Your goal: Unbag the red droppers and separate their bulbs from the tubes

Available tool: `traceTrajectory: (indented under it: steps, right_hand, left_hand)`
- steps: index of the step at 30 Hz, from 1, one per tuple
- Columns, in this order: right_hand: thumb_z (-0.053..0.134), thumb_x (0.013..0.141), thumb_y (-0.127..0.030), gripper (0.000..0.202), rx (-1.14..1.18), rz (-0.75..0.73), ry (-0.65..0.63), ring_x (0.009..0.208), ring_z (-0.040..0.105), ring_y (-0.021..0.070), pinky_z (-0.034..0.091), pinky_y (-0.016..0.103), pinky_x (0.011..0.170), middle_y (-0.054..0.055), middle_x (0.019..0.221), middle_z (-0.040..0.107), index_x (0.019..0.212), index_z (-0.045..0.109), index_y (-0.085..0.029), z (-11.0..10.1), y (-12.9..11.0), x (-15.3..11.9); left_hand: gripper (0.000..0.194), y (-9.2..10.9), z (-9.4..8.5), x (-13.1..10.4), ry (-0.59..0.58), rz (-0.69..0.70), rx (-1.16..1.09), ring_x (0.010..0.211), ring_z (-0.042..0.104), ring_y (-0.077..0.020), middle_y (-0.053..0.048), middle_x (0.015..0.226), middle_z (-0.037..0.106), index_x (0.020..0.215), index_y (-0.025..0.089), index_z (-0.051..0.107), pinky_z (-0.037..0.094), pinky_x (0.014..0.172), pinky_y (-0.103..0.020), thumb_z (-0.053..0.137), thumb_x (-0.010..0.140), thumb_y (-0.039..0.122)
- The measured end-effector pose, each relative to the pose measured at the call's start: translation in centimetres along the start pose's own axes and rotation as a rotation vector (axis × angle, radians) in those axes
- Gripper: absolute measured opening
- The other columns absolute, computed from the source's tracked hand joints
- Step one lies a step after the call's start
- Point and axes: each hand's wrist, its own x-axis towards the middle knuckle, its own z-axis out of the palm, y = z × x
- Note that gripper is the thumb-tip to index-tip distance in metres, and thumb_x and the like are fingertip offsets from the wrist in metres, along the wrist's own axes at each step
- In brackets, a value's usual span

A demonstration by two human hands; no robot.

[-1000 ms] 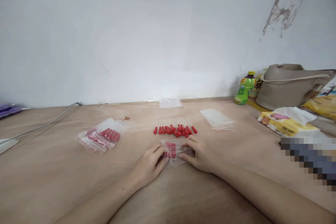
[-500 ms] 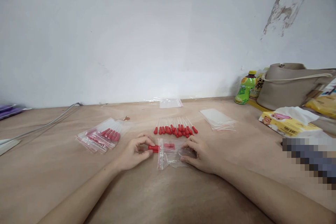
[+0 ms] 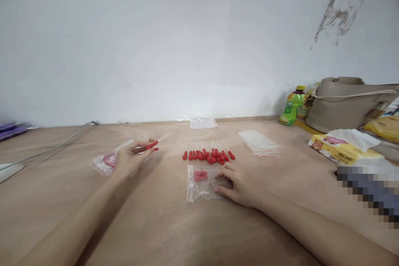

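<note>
My left hand (image 3: pixel 132 158), at the left above some filled clear bags (image 3: pixel 107 161), pinches two red-bulbed droppers (image 3: pixel 152 145) whose thin clear stems point right. Part of those bags is hidden behind it. At the centre a clear zip bag (image 3: pixel 202 191) lies flat with red bulbs (image 3: pixel 200 175) inside and its zip edge to the left. My right hand (image 3: pixel 232 185) rests on the right end of this bag, fingers bent and holding it down. Just beyond lies a row of red-bulbed droppers (image 3: pixel 207 156), stems pointing away.
Flat bags are stacked (image 3: pixel 258 143) at the right, and another bag (image 3: pixel 203 123) lies by the wall. Further right are a green bottle (image 3: pixel 292 106), a beige handbag (image 3: pixel 346 106) and a tissue box (image 3: pixel 346 151). A grey cable (image 3: pixel 62 145) crosses the left.
My left hand has moved left and away from the central bag with red-bulbed droppers between its fingers. The bag's opening is now free of it. My right hand has stayed on the bag.
</note>
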Motion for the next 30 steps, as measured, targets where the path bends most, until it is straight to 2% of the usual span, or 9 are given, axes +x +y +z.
traceTrajectory:
  steps: [2, 5, 8, 10, 15, 22, 26, 30]
  right_hand:
    - [0.059, 0.076, -0.032, 0.020, 0.006, -0.003, -0.001, 0.072, 0.049, 0.0135, 0.040, 0.026, 0.064, 0.003, 0.087, 0.049, 0.090, 0.054, -0.019, 0.0, 0.0, 0.0]
    - [0.059, 0.077, -0.033, 0.020, 0.013, -0.016, -0.001, 0.074, 0.049, 0.0142, 0.041, 0.026, 0.065, 0.004, 0.087, 0.049, 0.090, 0.055, -0.019, 0.1, 0.2, -0.1]
    - [0.059, 0.076, -0.031, 0.019, 0.002, -0.019, 0.007, 0.075, 0.050, 0.0145, 0.041, 0.027, 0.066, 0.004, 0.088, 0.050, 0.089, 0.054, -0.019, 0.2, 0.1, -0.1]
    - [0.059, 0.076, -0.030, 0.018, -0.005, -0.015, 0.012, 0.075, 0.050, 0.0146, 0.041, 0.027, 0.066, 0.004, 0.088, 0.050, 0.088, 0.054, -0.018, 0.2, 0.1, -0.2]
    - [0.060, 0.075, -0.031, 0.019, -0.004, -0.021, 0.016, 0.076, 0.050, 0.0148, 0.041, 0.027, 0.067, 0.004, 0.088, 0.050, 0.089, 0.055, -0.019, 0.3, 0.1, -0.1]
    - [0.061, 0.075, -0.030, 0.019, 0.010, -0.025, 0.020, 0.073, 0.049, 0.0141, 0.041, 0.026, 0.065, 0.004, 0.086, 0.050, 0.089, 0.055, -0.019, 0.3, 0.2, 0.0]
    - [0.060, 0.076, -0.032, 0.020, 0.008, -0.021, 0.011, 0.075, 0.050, 0.0143, 0.041, 0.027, 0.066, 0.004, 0.087, 0.049, 0.089, 0.055, -0.019, 0.2, 0.1, 0.0]
    - [0.060, 0.076, -0.032, 0.020, 0.007, -0.023, 0.013, 0.076, 0.050, 0.0146, 0.041, 0.027, 0.067, 0.004, 0.088, 0.050, 0.090, 0.055, -0.018, 0.1, 0.1, 0.0]
  left_hand:
    - [0.027, -0.1, 2.4, -0.7, 0.011, 0.150, 0.144, 0.085, 0.063, -0.0195, -0.006, 0.094, 0.065, 0.088, 0.016, 0.066, 0.054, 0.075, -0.032, 0.061, 0.068, 0.034]
    - [0.023, -0.4, 5.0, -1.4, -0.035, 0.250, 0.228, 0.078, 0.062, -0.0164, -0.005, 0.088, 0.062, 0.086, 0.017, 0.067, 0.055, 0.073, -0.030, 0.058, 0.069, 0.030]
    - [0.022, -0.4, 6.4, -1.7, -0.101, 0.338, 0.302, 0.074, 0.061, -0.0143, -0.004, 0.086, 0.059, 0.088, 0.019, 0.066, 0.055, 0.069, -0.027, 0.056, 0.073, 0.030]
    - [0.022, -0.3, 7.0, -1.9, -0.131, 0.349, 0.316, 0.074, 0.061, -0.0141, -0.004, 0.086, 0.057, 0.089, 0.019, 0.065, 0.056, 0.068, -0.026, 0.055, 0.075, 0.032]
    - [0.024, 0.3, 7.8, -2.5, -0.221, 0.286, 0.264, 0.075, 0.062, -0.0130, -0.002, 0.091, 0.055, 0.094, 0.020, 0.061, 0.056, 0.069, -0.025, 0.056, 0.075, 0.033]
    - [0.026, -0.8, 7.7, -2.5, -0.228, 0.252, 0.273, 0.080, 0.061, -0.0147, -0.003, 0.097, 0.056, 0.100, 0.021, 0.057, 0.055, 0.072, -0.028, 0.055, 0.076, 0.029]
    - [0.023, -1.1, 7.7, -2.4, -0.236, 0.287, 0.281, 0.082, 0.061, -0.0137, -0.003, 0.097, 0.056, 0.100, 0.019, 0.056, 0.053, 0.075, -0.028, 0.048, 0.078, 0.022]
    - [0.029, -0.4, 7.5, -2.5, -0.195, 0.377, 0.420, 0.087, 0.059, -0.0150, -0.003, 0.096, 0.060, 0.100, 0.020, 0.057, 0.050, 0.079, -0.029, 0.045, 0.075, 0.014]
